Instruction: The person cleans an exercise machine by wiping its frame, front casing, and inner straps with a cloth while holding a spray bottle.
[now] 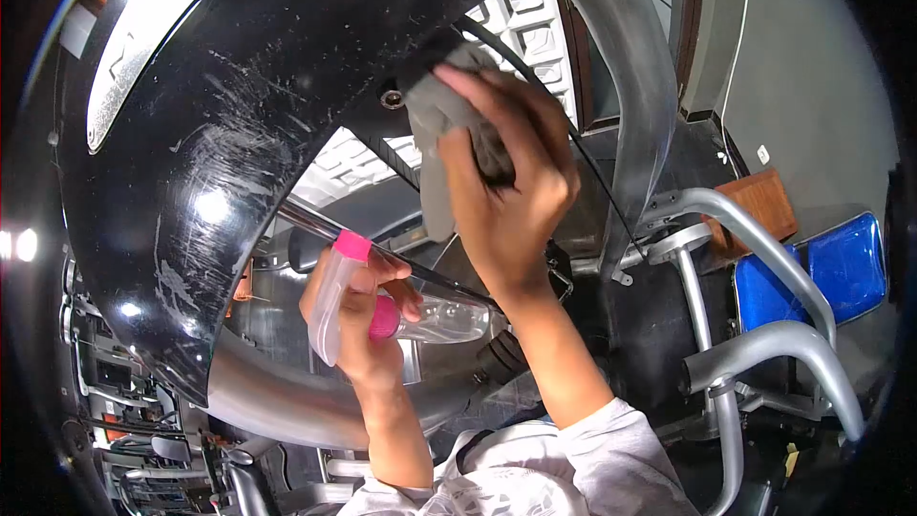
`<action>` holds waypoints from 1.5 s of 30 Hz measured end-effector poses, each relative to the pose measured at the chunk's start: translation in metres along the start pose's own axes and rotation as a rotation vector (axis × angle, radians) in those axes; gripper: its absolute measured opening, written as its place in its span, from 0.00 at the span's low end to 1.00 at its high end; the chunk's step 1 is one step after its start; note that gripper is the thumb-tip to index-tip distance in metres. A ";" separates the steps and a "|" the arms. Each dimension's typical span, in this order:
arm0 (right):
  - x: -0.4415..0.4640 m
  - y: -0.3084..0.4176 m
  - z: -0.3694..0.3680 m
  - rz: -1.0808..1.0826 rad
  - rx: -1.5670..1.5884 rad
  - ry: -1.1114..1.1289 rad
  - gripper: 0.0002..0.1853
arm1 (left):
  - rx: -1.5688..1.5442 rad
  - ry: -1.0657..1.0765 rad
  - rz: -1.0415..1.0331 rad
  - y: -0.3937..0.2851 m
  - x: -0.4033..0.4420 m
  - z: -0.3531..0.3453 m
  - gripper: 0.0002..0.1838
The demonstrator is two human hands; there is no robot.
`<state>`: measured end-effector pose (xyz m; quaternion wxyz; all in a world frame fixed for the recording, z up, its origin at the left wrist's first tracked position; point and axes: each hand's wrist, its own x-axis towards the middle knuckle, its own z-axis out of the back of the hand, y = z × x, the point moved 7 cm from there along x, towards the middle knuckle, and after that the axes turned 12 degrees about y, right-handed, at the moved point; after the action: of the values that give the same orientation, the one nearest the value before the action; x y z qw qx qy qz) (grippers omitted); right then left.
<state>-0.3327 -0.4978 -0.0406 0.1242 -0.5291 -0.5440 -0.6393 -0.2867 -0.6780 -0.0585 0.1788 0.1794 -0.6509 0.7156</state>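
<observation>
My right hand (511, 162) grips a grey cloth (432, 119) and presses it against the edge of a scuffed black panel (258, 86). A bolt (391, 98) in the panel sits just left of the cloth. Lower down, my left hand (368, 311) is wrapped around the neck of a spray bottle (444, 320). Its body is clear, with a pink collar and a pink nozzle tip, and it lies tilted sideways in my grasp. The fingers partly cover the trigger. Part of the cloth hangs below my right hand.
Curved silver tubes (626, 57) of the machine frame rise at the right, and a black cable (597, 172) runs down beside my right arm. Farther right are a blue padded seat (841, 268), a brown wooden block (757, 215) and a bent silver bar (783, 354). More gym equipment stands at lower left.
</observation>
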 end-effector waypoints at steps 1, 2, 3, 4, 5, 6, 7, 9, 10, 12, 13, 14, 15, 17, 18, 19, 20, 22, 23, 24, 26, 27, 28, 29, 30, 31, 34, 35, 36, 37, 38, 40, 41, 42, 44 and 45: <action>0.008 0.006 -0.001 0.017 0.042 -0.038 0.18 | -0.038 -0.027 0.027 0.004 -0.002 0.002 0.29; 0.014 0.013 -0.003 0.016 0.043 -0.036 0.18 | -0.038 -0.029 0.028 0.005 -0.002 0.003 0.29; 0.021 0.023 -0.007 0.058 -0.014 -0.013 0.15 | -0.046 -0.010 0.016 0.005 -0.002 0.002 0.28; 0.024 0.031 -0.010 0.101 -0.072 0.009 0.11 | -0.053 0.010 0.002 0.005 -0.002 0.001 0.28; 0.026 0.039 -0.017 0.164 -0.224 0.090 0.08 | -0.054 0.010 0.002 0.007 -0.004 0.002 0.28; 0.026 0.046 -0.023 0.240 -0.255 0.091 0.08 | -0.042 -0.002 -0.004 0.009 -0.007 0.004 0.24; 0.023 0.051 -0.030 0.226 -0.239 0.195 0.08 | -0.030 -0.012 -0.010 0.010 -0.008 0.006 0.20; 0.012 0.057 -0.048 0.142 -0.281 0.421 0.07 | -0.033 -0.100 -0.019 0.009 -0.009 0.006 0.19; 0.006 0.054 -0.048 0.143 -0.282 0.416 0.07 | -0.033 -0.193 -0.031 0.006 -0.010 0.010 0.18; -0.010 0.037 -0.051 0.140 -0.215 0.447 0.06 | -0.021 -0.166 -0.010 0.002 -0.006 0.012 0.26; -0.013 0.032 -0.045 0.259 -0.234 0.416 0.07 | -0.046 -0.142 -0.047 0.002 -0.005 0.012 0.27; -0.016 0.027 -0.040 0.280 -0.204 0.380 0.08 | -0.071 -0.119 -0.083 0.002 -0.005 0.012 0.27; -0.018 0.021 -0.035 0.290 -0.196 0.386 0.10 | -0.129 -0.022 -0.117 0.002 -0.005 0.007 0.18; -0.021 0.012 -0.023 0.306 -0.188 0.390 0.13 | -0.057 -0.027 -0.116 0.000 -0.006 0.005 0.18; -0.022 0.006 -0.015 0.283 -0.194 0.352 0.16 | 0.014 -0.030 -0.114 -0.002 -0.005 0.005 0.19; -0.021 0.000 -0.006 0.261 -0.199 0.313 0.19 | 0.012 -0.031 -0.116 0.000 -0.006 0.006 0.19; -0.019 -0.004 0.001 0.264 -0.200 0.314 0.19 | 0.000 -0.034 -0.097 0.004 -0.008 0.008 0.19; -0.008 -0.015 0.019 0.182 -0.198 0.196 0.20 | -0.014 -0.037 -0.075 0.008 -0.009 0.007 0.19; -0.002 -0.013 0.023 0.176 -0.214 0.160 0.20 | 0.005 -0.027 -0.055 0.010 -0.009 0.005 0.20; 0.005 -0.010 0.028 0.171 -0.229 0.122 0.21 | 0.024 -0.016 -0.037 0.011 -0.009 0.002 0.21; 0.020 0.010 0.021 0.356 -0.204 0.126 0.19 | -0.004 -0.009 -0.030 0.014 -0.008 -0.001 0.21; 0.021 0.015 0.013 0.379 -0.170 0.128 0.18 | -0.034 -0.004 -0.022 0.016 -0.008 -0.002 0.21; 0.022 0.020 0.004 0.402 -0.137 0.128 0.17 | -0.032 0.003 -0.022 0.017 -0.007 -0.003 0.21; 0.026 0.024 -0.004 0.383 -0.171 0.129 0.16 | -0.017 0.014 -0.017 0.017 -0.007 -0.004 0.21; 0.029 0.025 -0.011 0.365 -0.205 0.130 0.15 | -0.003 0.024 -0.014 0.017 -0.006 -0.005 0.22; 0.026 0.020 -0.012 0.323 -0.177 0.107 0.16 | -0.004 0.029 -0.017 0.017 -0.006 -0.005 0.22; 0.007 0.004 -0.002 0.266 -0.194 0.066 0.18 | -0.014 0.037 -0.026 0.018 -0.009 -0.005 0.22; -0.002 -0.007 -0.001 0.246 -0.177 0.094 0.19 | -0.013 0.027 -0.006 0.020 -0.010 -0.005 0.22; -0.014 -0.014 -0.004 0.245 -0.175 0.098 0.19 | -0.012 0.016 0.017 0.022 -0.010 -0.005 0.22; -0.026 -0.022 -0.007 0.207 -0.159 0.120 0.20 | -0.013 0.013 0.016 0.021 -0.010 -0.006 0.22; -0.034 -0.024 -0.007 0.166 -0.143 0.141 0.21 | -0.005 0.022 0.009 0.019 -0.008 -0.007 0.22; -0.042 -0.023 -0.007 0.133 -0.131 0.240 0.21 | 0.008 0.032 -0.003 0.017 -0.008 -0.009 0.22; -0.044 -0.020 -0.012 0.162 -0.114 0.325 0.21 | -0.016 0.025 -0.013 0.018 -0.008 -0.007 0.22; -0.045 -0.018 -0.018 0.194 -0.097 0.409 0.21 | -0.040 0.018 -0.025 0.018 -0.007 -0.006 0.21; -0.038 -0.004 -0.019 0.254 -0.086 0.393 0.19 | -0.032 0.010 -0.026 0.016 -0.007 -0.004 0.21; -0.031 0.009 -0.017 0.321 -0.099 0.344 0.19 | -0.026 -0.001 -0.024 0.015 -0.008 -0.003 0.21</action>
<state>-0.3224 -0.5282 -0.0585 0.2890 -0.4975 -0.3920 -0.7178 -0.2876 -0.6769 -0.0755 0.1893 0.1851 -0.6583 0.7047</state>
